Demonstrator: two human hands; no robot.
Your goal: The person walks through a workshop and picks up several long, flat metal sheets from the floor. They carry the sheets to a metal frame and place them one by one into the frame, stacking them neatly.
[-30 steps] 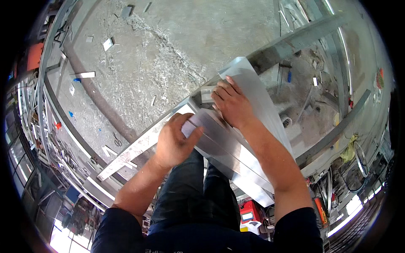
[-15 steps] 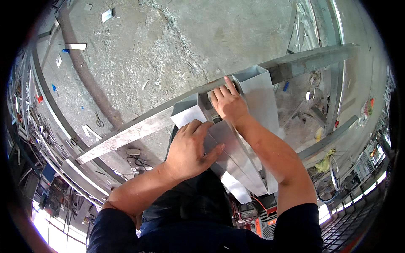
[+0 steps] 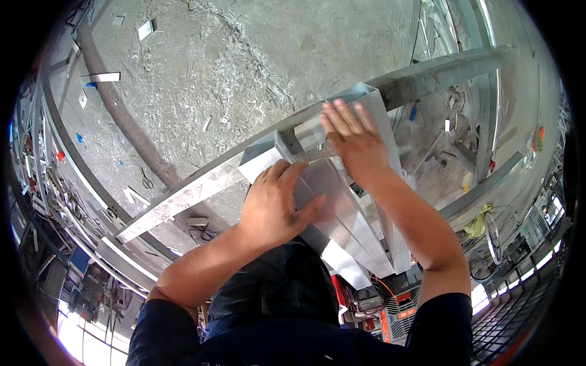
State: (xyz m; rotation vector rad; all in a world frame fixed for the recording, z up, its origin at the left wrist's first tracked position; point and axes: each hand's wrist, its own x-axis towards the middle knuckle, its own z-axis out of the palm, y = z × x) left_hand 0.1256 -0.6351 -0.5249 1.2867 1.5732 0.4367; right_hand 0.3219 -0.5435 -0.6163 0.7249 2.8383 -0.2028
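Two square aluminium tubes, a left tube (image 3: pixel 260 157) and a right tube (image 3: pixel 379 114), lean with their open ends on a long metal beam (image 3: pixel 183 200). Between them lies a shorter aluminium profile (image 3: pixel 339 207), its far end short of the beam. My left hand (image 3: pixel 273 202) grips at the left tube and the profile, fingers bent and thumb pointing right across the metal; its fingertips are partly hidden. Over the right tube, my right hand (image 3: pixel 357 143) is open, fingers stretched flat toward the tube's far end. I cannot tell how firmly it touches.
Metal scraps and shavings litter the concrete floor (image 3: pixel 201 67). Long metal strips (image 3: pixel 67 226) lie along the left. A red and grey machine (image 3: pixel 397 317) stands close to me at the lower right. A wheel-like ring (image 3: pixel 493 241) and yellow-green cloth (image 3: pixel 478 222) are farther right.
My right hand has moved right, from the gap near the beam onto the right tube, and its fingers have straightened. My left hand stays in its place. The whole view has shifted slightly.
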